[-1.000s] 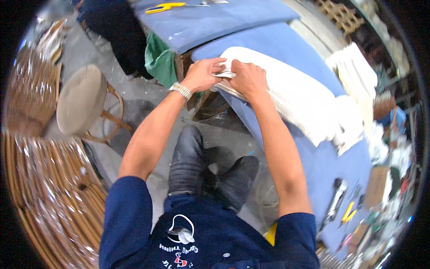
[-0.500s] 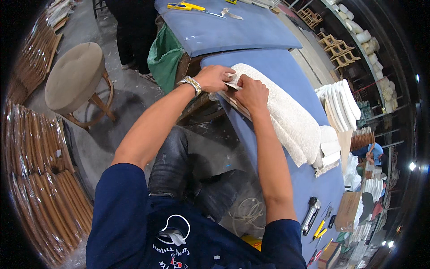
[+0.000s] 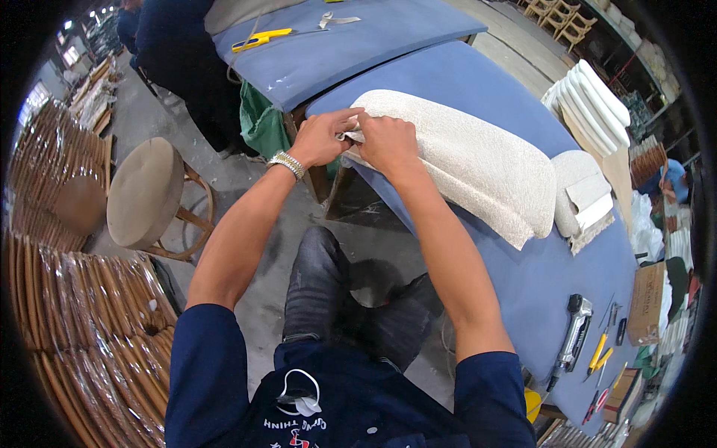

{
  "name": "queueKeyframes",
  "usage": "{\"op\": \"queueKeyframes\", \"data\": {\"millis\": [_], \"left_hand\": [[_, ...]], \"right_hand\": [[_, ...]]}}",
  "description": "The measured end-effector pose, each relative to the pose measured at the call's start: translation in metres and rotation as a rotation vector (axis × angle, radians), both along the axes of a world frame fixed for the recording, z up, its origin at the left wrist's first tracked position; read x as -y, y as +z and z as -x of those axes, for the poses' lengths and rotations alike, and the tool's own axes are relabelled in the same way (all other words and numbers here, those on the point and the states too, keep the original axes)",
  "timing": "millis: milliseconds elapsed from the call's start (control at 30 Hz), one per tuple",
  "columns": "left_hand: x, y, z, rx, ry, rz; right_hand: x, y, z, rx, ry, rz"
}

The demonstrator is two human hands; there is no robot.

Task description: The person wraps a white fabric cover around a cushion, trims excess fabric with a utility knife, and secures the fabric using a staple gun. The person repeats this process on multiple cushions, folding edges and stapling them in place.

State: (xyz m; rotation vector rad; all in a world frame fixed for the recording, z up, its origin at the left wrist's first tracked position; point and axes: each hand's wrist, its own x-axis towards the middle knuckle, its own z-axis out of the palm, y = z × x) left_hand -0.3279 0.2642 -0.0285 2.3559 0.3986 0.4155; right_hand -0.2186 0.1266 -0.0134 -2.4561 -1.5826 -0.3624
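Observation:
A long cream cushion (image 3: 463,138) in textured fabric lies across the blue padded table (image 3: 478,295). My left hand (image 3: 323,139), with a metal watch on its wrist, is at the cushion's left end, its fingers closed on a fold of the fabric edge. Close beside it my right hand (image 3: 388,142) is closed too, pinching the same cloth between thumb and fingers. Part of the gripped fold is hidden by the fingers. A smaller cream padded piece (image 3: 576,179) with a frayed edge rests by the cushion's right end.
At the table's right lie a staple gun (image 3: 573,336), a yellow-handled tool (image 3: 600,351) and scissors (image 3: 595,403). A second blue table (image 3: 299,63) holds a yellow-handled screwdriver (image 3: 261,39). White curved pads (image 3: 590,104) are stacked beyond. A round stool (image 3: 146,196) and wrapped wooden parts (image 3: 82,321) stand left.
My view has shifted, so the table and tools sit differently in it. Both hands remain at the cushion's left end, and the right hand has drawn in closer to the left.

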Motion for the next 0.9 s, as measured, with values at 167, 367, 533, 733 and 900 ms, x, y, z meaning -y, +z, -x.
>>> {"op": "queueKeyframes", "data": {"millis": [167, 367, 533, 733, 900], "left_hand": [[0.0, -0.009, -0.015, 0.081, -0.041, -0.257], [0.014, -0.056, 0.02, 0.33, -0.153, -0.291], [0.034, -0.042, 0.079, 0.334, -0.284, -0.514], [-0.005, -0.017, -0.014, 0.36, 0.201, 0.423], [-0.057, -0.077, -0.043, 0.259, 0.129, 0.213]], "right_hand": [[0.01, -0.007, -0.013, -0.116, 0.032, -0.088], [0.049, -0.04, -0.01, -0.189, 0.212, -0.15], [0.228, 0.003, -0.05, -0.478, 0.066, -0.604], [0.316, -0.04, -0.137, -0.806, -0.733, -0.764], [0.299, -0.058, -0.141, -1.121, -0.335, -0.943]]}}
